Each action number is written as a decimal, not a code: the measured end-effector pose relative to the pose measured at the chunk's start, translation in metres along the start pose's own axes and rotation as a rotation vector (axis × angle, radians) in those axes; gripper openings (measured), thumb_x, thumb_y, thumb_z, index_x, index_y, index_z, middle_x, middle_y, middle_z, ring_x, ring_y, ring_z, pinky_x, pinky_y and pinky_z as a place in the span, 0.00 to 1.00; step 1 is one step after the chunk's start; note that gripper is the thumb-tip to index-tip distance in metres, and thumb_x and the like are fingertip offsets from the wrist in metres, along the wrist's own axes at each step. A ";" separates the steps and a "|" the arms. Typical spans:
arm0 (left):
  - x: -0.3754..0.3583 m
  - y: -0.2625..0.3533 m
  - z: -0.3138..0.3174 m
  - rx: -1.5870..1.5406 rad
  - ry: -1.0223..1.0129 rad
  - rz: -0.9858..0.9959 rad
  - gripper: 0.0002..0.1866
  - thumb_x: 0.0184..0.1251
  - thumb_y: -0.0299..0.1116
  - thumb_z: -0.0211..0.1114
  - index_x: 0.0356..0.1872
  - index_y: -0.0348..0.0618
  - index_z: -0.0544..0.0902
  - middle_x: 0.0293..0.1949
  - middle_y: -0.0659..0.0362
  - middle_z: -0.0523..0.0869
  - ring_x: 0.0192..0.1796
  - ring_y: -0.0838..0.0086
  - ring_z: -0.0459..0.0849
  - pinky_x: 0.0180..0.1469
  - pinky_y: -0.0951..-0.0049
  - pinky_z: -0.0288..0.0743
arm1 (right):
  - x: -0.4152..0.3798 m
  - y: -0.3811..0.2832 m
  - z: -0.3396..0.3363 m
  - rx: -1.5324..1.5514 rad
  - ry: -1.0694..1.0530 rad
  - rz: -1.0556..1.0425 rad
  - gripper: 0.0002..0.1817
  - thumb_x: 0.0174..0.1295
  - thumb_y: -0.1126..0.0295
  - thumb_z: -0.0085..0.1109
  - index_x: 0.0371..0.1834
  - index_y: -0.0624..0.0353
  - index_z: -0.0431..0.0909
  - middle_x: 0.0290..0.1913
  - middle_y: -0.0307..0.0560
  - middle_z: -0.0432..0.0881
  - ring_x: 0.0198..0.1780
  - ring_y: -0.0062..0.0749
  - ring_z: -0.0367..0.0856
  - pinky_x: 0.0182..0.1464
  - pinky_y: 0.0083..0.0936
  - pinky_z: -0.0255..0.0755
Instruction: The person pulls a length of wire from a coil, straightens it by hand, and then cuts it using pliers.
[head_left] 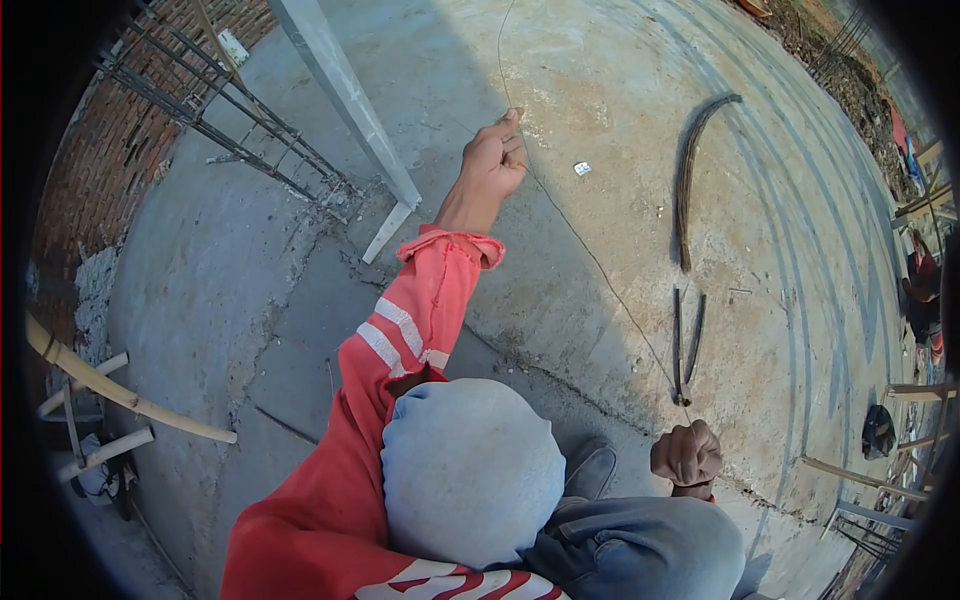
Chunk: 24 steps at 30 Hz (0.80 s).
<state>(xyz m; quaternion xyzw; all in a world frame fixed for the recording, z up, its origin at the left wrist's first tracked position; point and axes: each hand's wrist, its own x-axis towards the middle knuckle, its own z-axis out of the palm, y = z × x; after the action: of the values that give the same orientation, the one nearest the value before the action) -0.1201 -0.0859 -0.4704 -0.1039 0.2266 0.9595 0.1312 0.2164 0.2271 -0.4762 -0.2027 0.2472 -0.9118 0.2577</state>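
A thin wire (600,268) runs slantwise across the concrete between my two hands and on past the upper one. My left hand (494,158), at the end of an outstretched red sleeve, is closed on the wire with thumb and forefinger pinched. Low on the right, beside my bent knee, my right hand (687,452) makes a fist around the wire's near end. Just above this fist lies a pair of pincers (696,350), its handles spread and its head close to the wire. Farther up rests a curved bundle of tie wire (686,185).
A metal post (350,95) with a foot and a rebar cage (235,115) stand at upper left, by a brick wall (75,200). Bamboo poles (130,395) lie at left. A small white scrap (582,168) is on the concrete floor (590,80). Timber (865,478) is at right.
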 end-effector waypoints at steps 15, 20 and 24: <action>0.004 0.003 -0.004 -0.006 -0.044 -0.040 0.14 0.70 0.31 0.61 0.53 0.43 0.73 0.18 0.74 0.52 0.17 0.88 0.49 0.17 0.83 0.40 | 0.034 0.007 0.020 -0.791 0.000 0.759 0.16 0.70 0.64 0.51 0.28 0.64 0.80 0.22 0.40 0.76 0.20 0.27 0.67 0.25 0.30 0.61; -0.003 0.013 0.000 -0.044 -0.029 0.057 0.15 0.70 0.31 0.61 0.55 0.43 0.73 0.18 0.73 0.53 0.17 0.88 0.49 0.17 0.84 0.41 | -0.010 -0.030 -0.013 0.066 0.312 -0.282 0.15 0.72 0.64 0.49 0.31 0.62 0.75 0.17 0.34 0.65 0.19 0.17 0.57 0.18 0.19 0.51; -0.002 0.006 0.011 0.019 -0.089 0.038 0.16 0.70 0.30 0.61 0.56 0.41 0.72 0.19 0.73 0.54 0.17 0.88 0.50 0.17 0.84 0.42 | -0.017 -0.015 -0.050 -1.092 0.974 0.276 0.12 0.70 0.65 0.50 0.33 0.61 0.78 0.19 0.38 0.67 0.18 0.24 0.60 0.21 0.25 0.58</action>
<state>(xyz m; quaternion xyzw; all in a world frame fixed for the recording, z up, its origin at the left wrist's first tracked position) -0.1220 -0.0858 -0.4578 -0.0555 0.2315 0.9633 0.1237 0.1990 0.2654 -0.5118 0.1582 0.7745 -0.6053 0.0938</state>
